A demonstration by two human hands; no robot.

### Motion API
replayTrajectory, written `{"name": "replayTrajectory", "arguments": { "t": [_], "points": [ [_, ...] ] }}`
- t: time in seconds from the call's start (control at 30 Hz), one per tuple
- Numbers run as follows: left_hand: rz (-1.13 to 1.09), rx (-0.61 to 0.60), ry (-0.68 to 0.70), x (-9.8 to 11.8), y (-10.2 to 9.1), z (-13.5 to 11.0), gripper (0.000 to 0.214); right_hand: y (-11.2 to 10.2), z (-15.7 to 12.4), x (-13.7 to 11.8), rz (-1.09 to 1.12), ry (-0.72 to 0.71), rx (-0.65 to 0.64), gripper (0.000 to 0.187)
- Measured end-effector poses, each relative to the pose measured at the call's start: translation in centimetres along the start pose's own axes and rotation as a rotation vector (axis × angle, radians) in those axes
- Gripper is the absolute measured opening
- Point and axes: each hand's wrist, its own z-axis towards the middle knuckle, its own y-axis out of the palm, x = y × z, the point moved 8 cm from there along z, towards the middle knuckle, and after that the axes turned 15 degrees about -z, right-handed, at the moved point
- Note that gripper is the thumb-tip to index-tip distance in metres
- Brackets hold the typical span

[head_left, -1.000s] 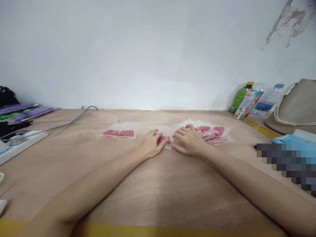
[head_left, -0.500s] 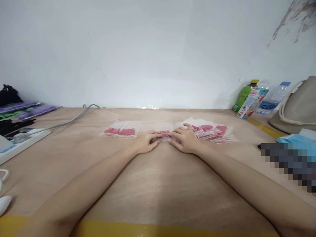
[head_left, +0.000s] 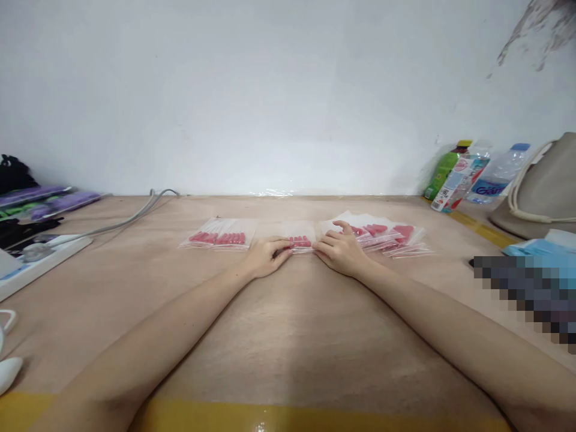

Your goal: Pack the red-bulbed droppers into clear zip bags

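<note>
A small clear plastic bag with red-tipped sticks lies flat on the wooden table, between my two hands. My left hand pinches the bag's near left corner with curled fingers. My right hand presses on the bag's right side, fingers bent and close together. To the left lie two flat bags of the same kind. A loose pile of such bags lies just right of my right hand.
Bottles stand at the back right beside a beige bag. A grey cable runs to a white power strip at the left, near purple items. Yellow tape marks the table's near edge.
Both hands drew slightly apart along the bag's near edge, which now lies flatter and squarer. The view shifted a little.
</note>
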Motion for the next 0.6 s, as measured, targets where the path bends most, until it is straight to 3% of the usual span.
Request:
{"name": "replayTrajectory", "arguments": {
  "t": [0.37, 0.6],
  "points": [
    [0.102, 0.001, 0.055, 0.6, 0.2, 0.2, 0.027, 0.5, 0.1, 0.2, -0.026, 0.051, -0.057, 0.027],
    [0.165, -0.015, 0.153, 2.4, 2.0, 1.7, 0.021, 0.4, 0.4, 0.2, -0.026, 0.07, -0.029, 0.025]
  ]
}}
